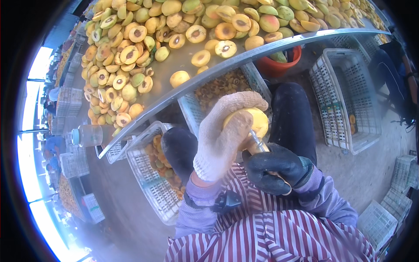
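My left hand [222, 137], in a dirty off-white knitted glove, is closed round a yellow peach [259, 121] held above my lap. A black glove covers my right hand [275, 169], which grips a pitting tool [256, 138] with a metal shaft and a pale handle. Its shaft meets the lower side of the peach next to my left thumb; whether the tip is inside the flesh is hidden. Beyond my hands, many peach halves [129, 54] lie on the metal table [168, 78], several with their pits showing.
The table's raised rim [244, 56] curves across in front of my knees. Below it are a crate [190, 111] of brownish pieces and an orange bucket [279, 67]. A white crate [152, 196] with peach pieces stands left; another crate [329, 113] stands right. A plastic jar [91, 135] sits by the table's left end.
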A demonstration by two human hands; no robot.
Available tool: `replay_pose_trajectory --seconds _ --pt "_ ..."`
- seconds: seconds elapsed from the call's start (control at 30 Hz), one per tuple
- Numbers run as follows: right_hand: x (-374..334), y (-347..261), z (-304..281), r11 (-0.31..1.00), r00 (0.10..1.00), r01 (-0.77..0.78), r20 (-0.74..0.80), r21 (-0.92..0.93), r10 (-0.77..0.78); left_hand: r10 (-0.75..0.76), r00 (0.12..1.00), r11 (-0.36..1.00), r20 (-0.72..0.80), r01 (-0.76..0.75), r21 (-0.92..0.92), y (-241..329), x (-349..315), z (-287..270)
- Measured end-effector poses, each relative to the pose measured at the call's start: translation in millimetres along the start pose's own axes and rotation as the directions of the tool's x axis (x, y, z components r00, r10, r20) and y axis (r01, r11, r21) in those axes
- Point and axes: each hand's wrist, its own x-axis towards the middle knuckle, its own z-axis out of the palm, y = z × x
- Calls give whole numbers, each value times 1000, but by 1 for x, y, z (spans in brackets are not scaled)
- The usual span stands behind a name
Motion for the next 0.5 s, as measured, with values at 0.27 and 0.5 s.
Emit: replay_pose_trajectory --seconds 0.27,0.5 --pt "-4 19 -5 902 986 -49 167 428 -26 307 906 814 290 -408 413 -1 14 -10" --pt "-7 21 0 852 975 -69 216 520 -53 133 947 989 292 -144 19 -3 16 -6"
